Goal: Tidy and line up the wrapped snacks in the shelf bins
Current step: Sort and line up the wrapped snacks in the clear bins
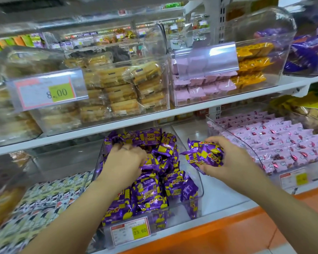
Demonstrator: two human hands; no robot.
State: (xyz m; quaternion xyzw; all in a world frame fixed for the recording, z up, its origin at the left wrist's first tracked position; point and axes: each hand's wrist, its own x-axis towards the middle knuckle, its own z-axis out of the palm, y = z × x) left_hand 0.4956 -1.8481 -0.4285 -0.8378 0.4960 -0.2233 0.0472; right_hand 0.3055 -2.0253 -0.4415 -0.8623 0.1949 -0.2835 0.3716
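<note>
While purple-and-yellow foil-wrapped snacks (151, 191) lie jumbled in their clear plastic shelf bin (197, 177), a person's left hand (126, 159) digs into the heap, its grip hidden, and the right hand (234, 163) clutches a held bunch (206, 155) just beside the bin, the lining-up seemingly barely begun.

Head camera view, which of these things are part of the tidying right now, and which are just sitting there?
In the job:
purple snacks in the clear bin
left hand, fingers down among them
right hand, holding a bunch of purple packs

Just there:
pink snacks
pastry packs
cow-print packs
8.00 price tag
</note>
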